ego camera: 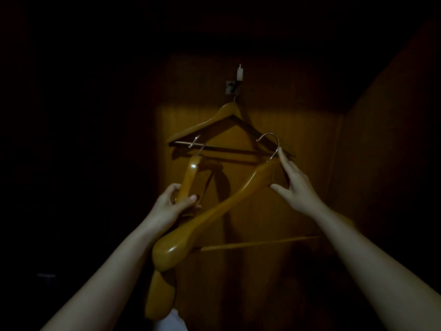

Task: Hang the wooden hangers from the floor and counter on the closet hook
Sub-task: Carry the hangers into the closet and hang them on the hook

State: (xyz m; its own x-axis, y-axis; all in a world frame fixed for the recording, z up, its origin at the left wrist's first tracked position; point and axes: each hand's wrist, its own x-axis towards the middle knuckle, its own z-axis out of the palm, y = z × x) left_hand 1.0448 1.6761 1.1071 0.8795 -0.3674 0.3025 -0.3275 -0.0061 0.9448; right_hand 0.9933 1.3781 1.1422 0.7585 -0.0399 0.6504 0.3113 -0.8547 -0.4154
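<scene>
One hung hanger (210, 123) occupies the closet hook (232, 87). Two remain: left hand (170, 203) grips the narrow hanger (191, 173); right hand (294, 185) pinches the broad hanger (226, 201).

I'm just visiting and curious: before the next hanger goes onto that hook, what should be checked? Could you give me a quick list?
1. Closet hook in view, ahead of the hands: ok.
2. Room left on it beside the hung hanger: cannot tell, too dark.
3. Right hand pinches the big hanger at its neck: ok.
4. That hanger's metal hook is uncovered and points up: ok.
5. Left hand grips the second hanger: ok.
6. The two held hangers are untangled: cannot tell, they cross below the left hand.
</scene>
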